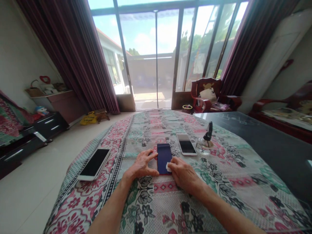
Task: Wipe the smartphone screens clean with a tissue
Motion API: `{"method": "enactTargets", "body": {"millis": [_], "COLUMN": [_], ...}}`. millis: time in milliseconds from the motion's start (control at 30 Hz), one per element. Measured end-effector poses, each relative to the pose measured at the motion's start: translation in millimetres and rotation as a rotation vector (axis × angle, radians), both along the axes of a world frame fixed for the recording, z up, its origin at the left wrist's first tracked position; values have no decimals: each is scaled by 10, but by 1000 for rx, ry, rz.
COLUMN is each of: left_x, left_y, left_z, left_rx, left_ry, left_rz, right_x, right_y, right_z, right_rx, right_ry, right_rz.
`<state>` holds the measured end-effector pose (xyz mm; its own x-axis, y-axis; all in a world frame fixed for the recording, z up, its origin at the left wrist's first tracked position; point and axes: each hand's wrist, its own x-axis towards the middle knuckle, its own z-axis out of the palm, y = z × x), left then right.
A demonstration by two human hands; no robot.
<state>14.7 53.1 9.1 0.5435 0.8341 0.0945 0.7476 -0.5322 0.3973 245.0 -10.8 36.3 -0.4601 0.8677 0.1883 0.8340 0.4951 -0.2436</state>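
Hands flank the dark phone [164, 158]: left hand [142, 165] open, right hand [181, 173] pinching a white pad [168, 167].

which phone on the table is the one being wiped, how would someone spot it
On the floral tablecloth, look at the near middle, where the left hand and right hand meet. The dark blue phone lies between them, a small white pad pressed on it. The two other phones have white frames.

Glass sliding doors [156, 55] on far wall, bright daylight outside. Dark maroon curtains [80, 61] drawn back on both sides. Pale floor [48, 162]. Red wooden armchair [207, 94] right of doors. Low black cabinet [46, 125] along left wall. Worktop covered by floral cloth [219, 182].
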Motion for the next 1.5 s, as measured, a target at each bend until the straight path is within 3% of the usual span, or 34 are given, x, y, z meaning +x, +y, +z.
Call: {"method": "enactTargets", "body": {"millis": [133,433,767,1100,1367,1500], "left_x": [2,8,9,4,-7,-3], "left_y": [-2,4,-14,3,28,20], "left_z": [-4,-23,0,-83,-89,-68], "left_rx": [-13,-12,-47,-10,-21,-27], "left_ry": [-11,-23,-50,-45,-37,-39], "left_rz": [8,19,26,49,26,27], "right_x": [35,-365,81,-408,-42,-66], "right_y": [49,181,218,330,308,371], "right_z": [-7,-43,-26,-35,-32,-68], "right_rx": [-2,-2,29,2,34,52], "right_ry": [-30,-89,-56,-74,-31,-44], "right_rz": [-41,36,-64,27,-77,-109]}}
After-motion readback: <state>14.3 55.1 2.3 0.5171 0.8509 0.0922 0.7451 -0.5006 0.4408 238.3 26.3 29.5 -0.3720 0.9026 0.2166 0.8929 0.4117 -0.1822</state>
